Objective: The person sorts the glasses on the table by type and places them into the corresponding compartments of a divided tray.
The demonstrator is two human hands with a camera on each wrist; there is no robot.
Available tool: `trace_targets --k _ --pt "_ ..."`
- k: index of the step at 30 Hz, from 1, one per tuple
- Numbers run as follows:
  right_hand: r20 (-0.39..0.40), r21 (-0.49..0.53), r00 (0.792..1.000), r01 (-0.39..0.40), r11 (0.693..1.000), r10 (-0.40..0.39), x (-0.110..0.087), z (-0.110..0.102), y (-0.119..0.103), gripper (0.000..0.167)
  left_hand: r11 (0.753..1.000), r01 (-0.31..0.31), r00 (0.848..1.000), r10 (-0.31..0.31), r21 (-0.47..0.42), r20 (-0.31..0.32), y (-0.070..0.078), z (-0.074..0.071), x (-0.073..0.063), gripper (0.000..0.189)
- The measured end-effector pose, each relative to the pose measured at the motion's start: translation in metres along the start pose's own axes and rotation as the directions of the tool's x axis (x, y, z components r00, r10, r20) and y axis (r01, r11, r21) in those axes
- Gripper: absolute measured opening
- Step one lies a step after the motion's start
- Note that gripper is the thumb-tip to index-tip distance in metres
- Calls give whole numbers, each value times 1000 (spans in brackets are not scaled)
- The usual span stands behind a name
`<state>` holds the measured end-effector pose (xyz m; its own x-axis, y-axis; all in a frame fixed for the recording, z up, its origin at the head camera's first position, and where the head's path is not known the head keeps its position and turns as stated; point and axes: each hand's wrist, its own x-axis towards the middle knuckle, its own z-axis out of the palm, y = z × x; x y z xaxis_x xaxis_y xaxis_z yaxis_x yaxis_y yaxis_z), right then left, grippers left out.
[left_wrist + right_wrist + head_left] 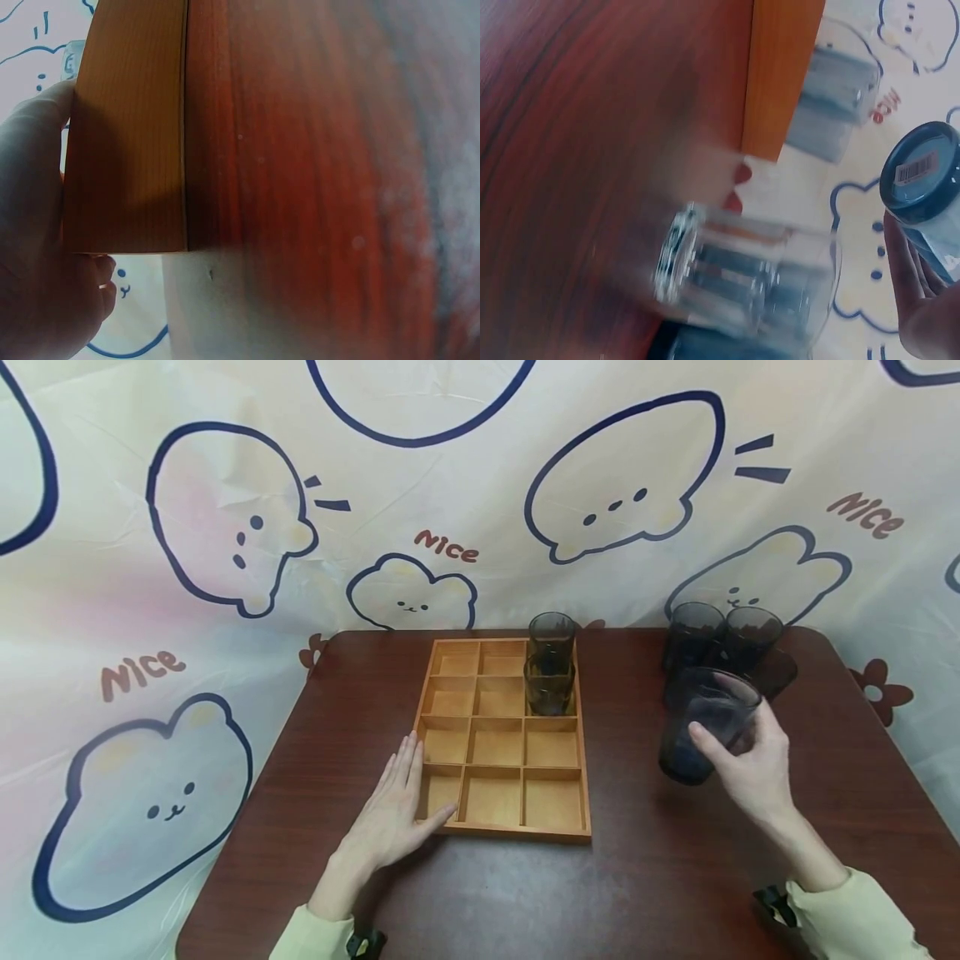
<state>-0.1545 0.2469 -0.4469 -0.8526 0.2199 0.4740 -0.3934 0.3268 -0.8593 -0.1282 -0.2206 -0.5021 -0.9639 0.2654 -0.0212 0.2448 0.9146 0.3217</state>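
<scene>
My right hand grips a dark tinted drinking glass above the table, right of the wooden box. In the right wrist view a barcode label shows on the base of this glass, which is tilted. My left hand rests along the left side of the divided wooden box, fingers straight and thumb over the front left corner. Two similar glasses stand in the box's right column, one in the back compartment and one in front of it.
More dark glasses stand close together at the table's back right, partly hidden behind the held glass. A patterned cloth hangs behind the brown table. In the right wrist view a clear-walled glass appears blurred near the table.
</scene>
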Motion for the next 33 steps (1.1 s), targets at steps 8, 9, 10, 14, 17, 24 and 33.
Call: trace_targets --k 8,9,10,14,17,24,33 --pt "153 -58 988 42 997 -33 -2 29 1 74 1000 -10 1000 10 0 -27 0 1 1 115" --pt "177 -72 984 38 997 -24 -2 32 1 75 1000 -8 1000 8 0 -24 0 1 1 115" --pt "199 -92 980 33 995 -14 -1 35 1 74 1000 -7 1000 7 1 -21 0 1 1 115" --pt "268 -143 963 24 989 15 1 48 4 72 1000 -3 1000 3 0 -11 0 1 2 115" --pt "303 -152 952 6 988 41 3 59 5 73 1000 -1 1000 1 -1 -9 0 1 1 115" --pt "334 -180 939 -19 984 80 11 87 8 75 1000 1 1000 -1 -5 -16 0 2 1 115" --pt "371 -103 927 -20 995 57 13 112 12 78 1000 -7 1000 7 -1 -26 -1 2 0 115"
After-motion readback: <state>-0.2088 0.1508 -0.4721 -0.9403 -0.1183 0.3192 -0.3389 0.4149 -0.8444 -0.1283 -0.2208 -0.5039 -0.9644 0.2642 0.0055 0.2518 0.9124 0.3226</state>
